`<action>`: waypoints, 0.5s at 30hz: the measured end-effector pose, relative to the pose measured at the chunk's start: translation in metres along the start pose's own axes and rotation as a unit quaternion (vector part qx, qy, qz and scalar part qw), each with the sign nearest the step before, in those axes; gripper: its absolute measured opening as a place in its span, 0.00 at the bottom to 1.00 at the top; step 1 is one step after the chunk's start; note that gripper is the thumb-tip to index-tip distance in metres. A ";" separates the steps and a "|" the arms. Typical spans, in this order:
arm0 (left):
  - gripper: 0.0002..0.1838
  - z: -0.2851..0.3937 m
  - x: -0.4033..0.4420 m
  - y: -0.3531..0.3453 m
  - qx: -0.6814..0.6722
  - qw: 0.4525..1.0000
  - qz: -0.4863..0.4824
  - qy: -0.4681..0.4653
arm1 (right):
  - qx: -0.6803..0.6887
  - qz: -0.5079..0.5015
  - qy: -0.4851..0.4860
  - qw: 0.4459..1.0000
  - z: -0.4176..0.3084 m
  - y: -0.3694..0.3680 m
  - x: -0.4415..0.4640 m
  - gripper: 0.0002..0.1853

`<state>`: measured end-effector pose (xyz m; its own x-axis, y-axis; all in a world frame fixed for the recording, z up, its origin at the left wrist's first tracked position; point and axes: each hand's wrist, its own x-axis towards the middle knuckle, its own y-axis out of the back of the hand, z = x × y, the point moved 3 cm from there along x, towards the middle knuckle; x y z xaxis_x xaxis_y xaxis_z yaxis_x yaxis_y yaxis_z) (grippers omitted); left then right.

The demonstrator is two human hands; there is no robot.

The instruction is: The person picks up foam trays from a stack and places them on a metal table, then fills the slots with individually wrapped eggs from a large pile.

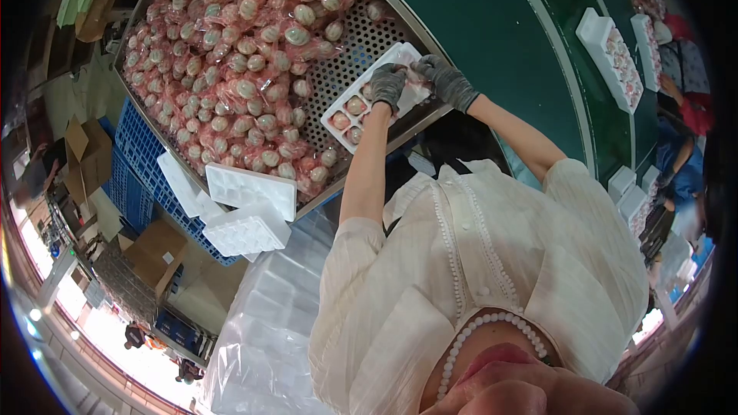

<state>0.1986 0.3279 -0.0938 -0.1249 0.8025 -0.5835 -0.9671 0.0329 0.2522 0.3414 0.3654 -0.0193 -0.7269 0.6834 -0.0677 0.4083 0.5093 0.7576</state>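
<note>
A white foam tray [336, 124] with compartments lies tilted on the perforated metal surface [357, 34] of a large bin. Round items in pink clear wrap [355, 105] fill its lower-left cells. My left hand [388, 83], in a grey glove, is over the tray's middle with its fingers curled down; what they hold is hidden. My right hand [446, 81], also gloved, is at the tray's upper right end, its fingers closed by pinkish wrap too small to make out. Left of the tray is a big heap of wrapped round items [246, 46].
Empty white foam trays [250, 188] are stacked at the bin's lower corner. A green conveyor [492, 15] runs on the right, carrying filled trays [615, 58]. Blue crates [138, 161] and cardboard boxes [154, 253] stand at left. Co-workers [684, 69] are at far right.
</note>
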 end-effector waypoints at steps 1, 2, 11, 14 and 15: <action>0.09 0.011 -0.001 0.002 0.064 0.993 0.086 -0.040 | 0.061 -0.011 -0.040 0.997 0.004 -0.001 0.004 0.23; 0.09 0.021 -0.003 0.004 0.127 0.974 0.171 -0.078 | 0.061 -0.012 -0.040 0.997 0.004 -0.001 0.006 0.23; 0.10 0.022 -0.012 -0.013 -0.007 0.946 0.246 -0.210 | -0.071 -0.042 -0.183 0.980 -0.001 0.001 0.021 0.25; 0.10 0.025 -0.003 -0.017 0.111 0.941 0.248 -0.204 | -0.069 -0.018 -0.200 0.977 0.006 -0.003 0.023 0.22; 0.10 0.025 0.000 -0.016 0.113 0.939 0.241 -0.216 | -0.056 -0.034 -0.206 0.976 0.008 -0.004 0.027 0.21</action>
<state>0.2196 0.3426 -0.0788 -0.3865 0.9223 -0.0044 -0.7435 -0.3087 0.5933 0.3242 0.3858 -0.0292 -0.4573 0.8145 -0.3571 0.2874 0.5153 0.8074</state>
